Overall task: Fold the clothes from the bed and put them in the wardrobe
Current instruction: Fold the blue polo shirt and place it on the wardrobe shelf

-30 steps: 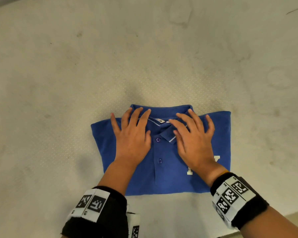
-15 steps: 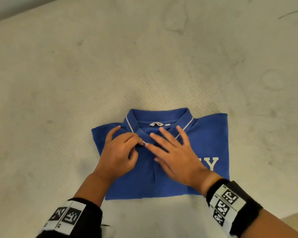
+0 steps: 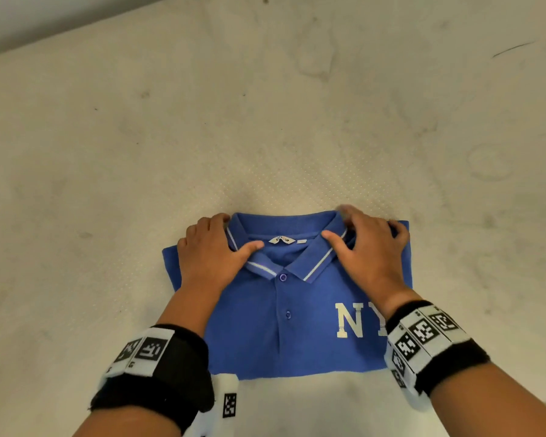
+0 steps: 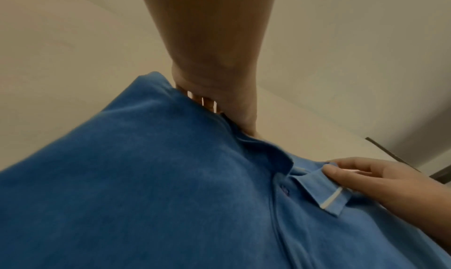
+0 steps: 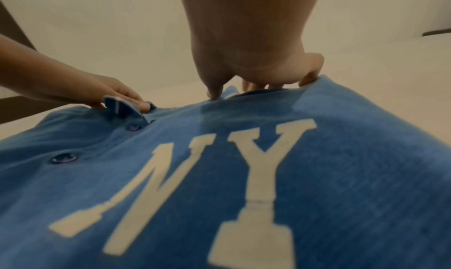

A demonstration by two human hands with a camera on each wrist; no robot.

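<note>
A: Where is the blue polo shirt (image 3: 297, 329)?

B: It lies folded flat on the bed (image 3: 265, 121), buttons up. You can see white letters, N and Y, on the front.

A: What is the left hand (image 3: 212, 253) doing?

B: It rests on the left side of the collar (image 3: 316, 263). The thumb presses on top of the collar flap. The fingers curl over the far edge of the shirt, so the hand has hold of the collar there.

A: And the right hand (image 3: 369, 247)?

B: It does the same on the other side. The thumb sits on the right collar flap and the fingers bend round the shirt's top edge.

A: Anything on the arms?

B: Yes, a black wrist band (image 3: 158, 367) on the left one, with black-and-white square tags on it. The right wrist has one too.
</note>
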